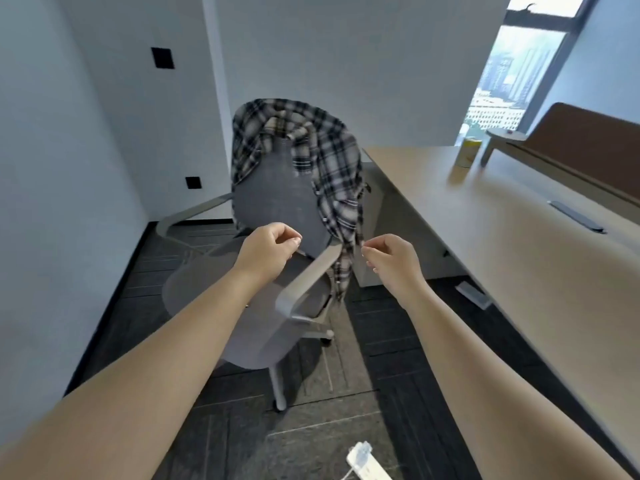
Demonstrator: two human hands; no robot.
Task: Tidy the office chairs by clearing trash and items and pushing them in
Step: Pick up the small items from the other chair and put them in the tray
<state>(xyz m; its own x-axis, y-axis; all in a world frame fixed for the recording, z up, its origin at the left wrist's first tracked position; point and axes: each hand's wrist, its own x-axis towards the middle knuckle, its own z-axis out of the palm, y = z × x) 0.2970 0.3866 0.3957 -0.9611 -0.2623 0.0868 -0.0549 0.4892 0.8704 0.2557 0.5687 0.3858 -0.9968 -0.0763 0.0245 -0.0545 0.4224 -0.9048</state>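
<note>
Our right hand [394,265] has its grip nearly closed, thumb and forefinger pinched together right at the hanging edge of the plaid shirt [332,161] — whether cloth is actually caught between them we cannot tell, since the fingertips meet just where the fabric ends. Our left hand [268,249] is loosely curled, fingers bent toward the thumb with nothing in them, and it hovers in front of the backrest without touching it.

Both forearms reach out bare from the bottom of the view toward one gray office chair [277,209]. The shirt is draped over the top of the backrest, and one long tail trails down past the near armrest [308,278]. We count one shirt and one chair with two pale armrests. The chair stands turned away from the counter [502,244], pulled out into the open floor [173,278] beside it.

The counter is a long, pale wooden surface along the right. On it, at the far end, stands one yellow and white cup [465,152] — near a wooden stand [502,140] and a brown divider panel [588,147]. A dark strip [576,221] lies flat on the counter's top.

The floor is dark carpet tile. One white power strip [367,460] lies on it close to our feet. White walls enclose the corner behind the chair, with two black wall plates [162,57] on the left, and a tall window [512,74] at the far right shows city buildings.
</note>
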